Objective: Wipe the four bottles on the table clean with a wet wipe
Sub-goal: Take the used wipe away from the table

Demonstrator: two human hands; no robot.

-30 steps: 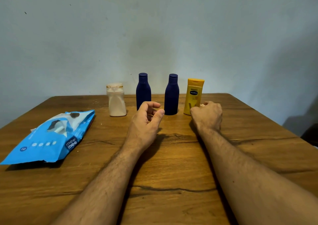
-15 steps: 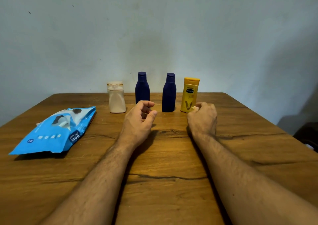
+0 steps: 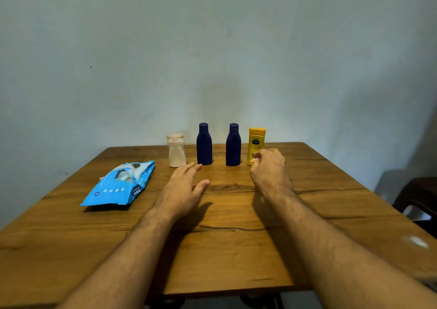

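Bottles (image 3: 204,144) untouched; left hand (image 3: 183,188) fingers now straightened, right hand (image 3: 270,170) still pinching wipe (image 3: 255,160).

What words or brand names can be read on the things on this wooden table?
"mee mee": white letters on a dark patch at the near corner of the blue plastic wet wipe packet.
"Vaseline": on the dark oval label of the yellow plastic lotion bottle; the smaller print above and below it is too blurred to read.
The two dark blue plastic bottles and the pale squat plastic bottle show no readable text.
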